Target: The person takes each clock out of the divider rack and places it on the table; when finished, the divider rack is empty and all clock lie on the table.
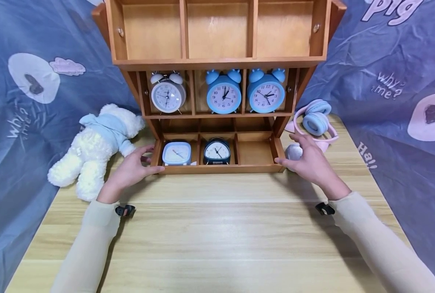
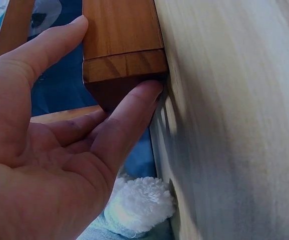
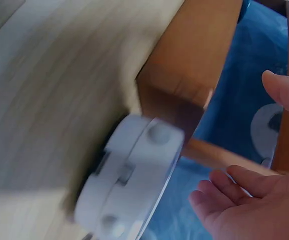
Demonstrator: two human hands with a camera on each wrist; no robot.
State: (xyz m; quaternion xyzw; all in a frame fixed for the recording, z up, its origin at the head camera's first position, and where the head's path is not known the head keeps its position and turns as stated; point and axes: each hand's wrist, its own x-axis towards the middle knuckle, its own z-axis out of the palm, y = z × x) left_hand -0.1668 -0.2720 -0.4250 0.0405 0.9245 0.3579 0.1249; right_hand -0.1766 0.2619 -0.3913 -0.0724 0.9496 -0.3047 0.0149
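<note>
A brown wooden tiered shelf [image 1: 217,169] stands at the back of the table. My left hand [image 1: 131,171] holds its lower left front corner; in the left wrist view the thumb lies at the upper edge and a finger against the end. My right hand [image 1: 307,160] is beside the lower right corner, fingers spread; the right wrist view shows its fingers apart from the wood. The bottom tier holds a light blue square clock [image 1: 176,154] and a dark alarm clock [image 1: 217,151]. Above them sit a white twin-bell clock [image 1: 168,96] and two blue twin-bell clocks [image 1: 224,95].
A white plush bear [image 1: 93,150] in a blue top lies left of the shelf. To the right are pink and blue headphones [image 1: 316,122] and a white rounded object [image 3: 134,175] close to the shelf's corner. Blue printed cloth [image 1: 396,130] hangs around the table.
</note>
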